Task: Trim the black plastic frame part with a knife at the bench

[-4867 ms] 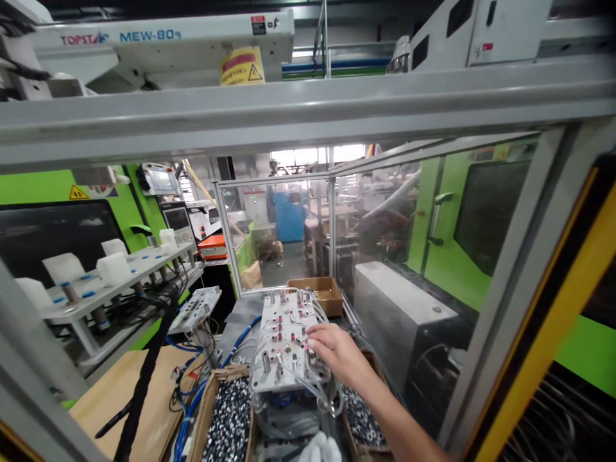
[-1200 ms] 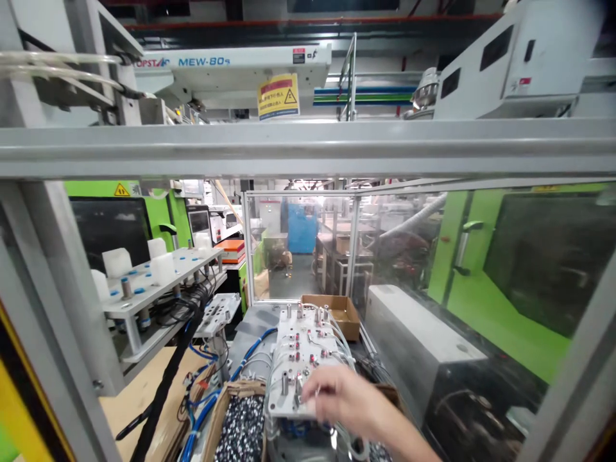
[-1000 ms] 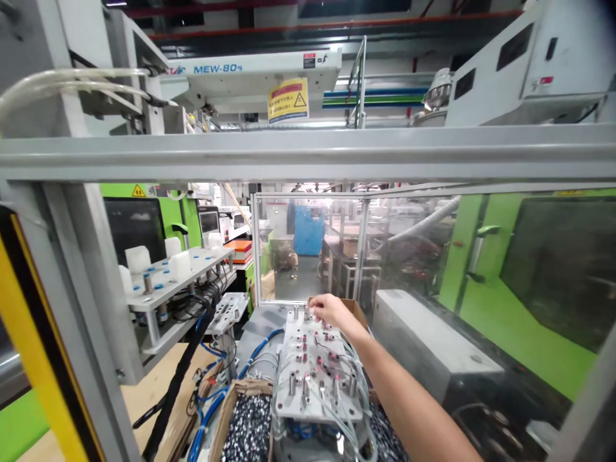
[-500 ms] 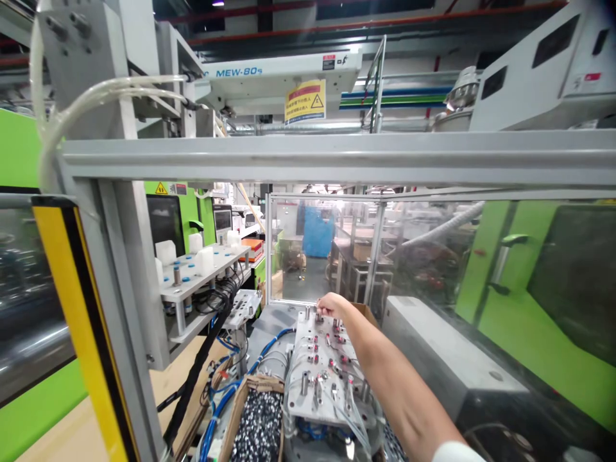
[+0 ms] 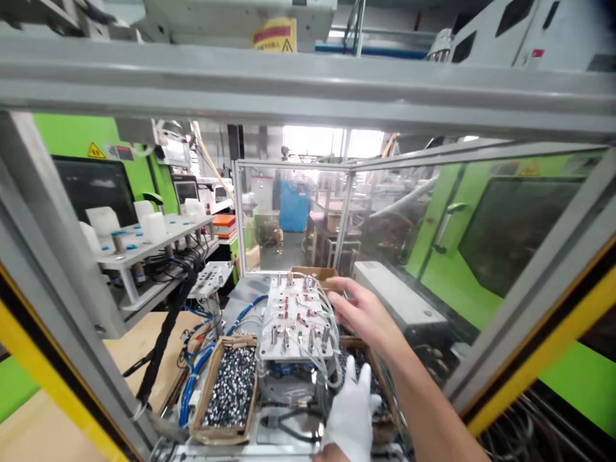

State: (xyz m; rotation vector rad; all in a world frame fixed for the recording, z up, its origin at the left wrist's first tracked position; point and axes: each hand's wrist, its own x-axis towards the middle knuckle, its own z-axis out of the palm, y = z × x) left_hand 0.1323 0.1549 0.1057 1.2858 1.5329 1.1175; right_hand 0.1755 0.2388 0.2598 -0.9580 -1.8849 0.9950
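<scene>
Legible wording: none. Yellow placard (image 5: 276, 35) on the overhead unit (image 5: 231, 13) is showing a red band and warning triangle, its text unreadable. Yellow warning triangle (image 5: 96, 151) is marking the green machine housing (image 5: 67, 128).

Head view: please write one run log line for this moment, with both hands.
right hand: open, beside metal plate with tube fittings | left hand: at edge of view, with white glove

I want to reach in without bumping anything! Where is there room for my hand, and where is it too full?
There's bare cardboard sheet between the black cable sleeve and the pellet tray. A grey metal patch lies beyond the blue hoses. It's crowded at the pinned plate, with its tubes, and around the right hand.
</scene>
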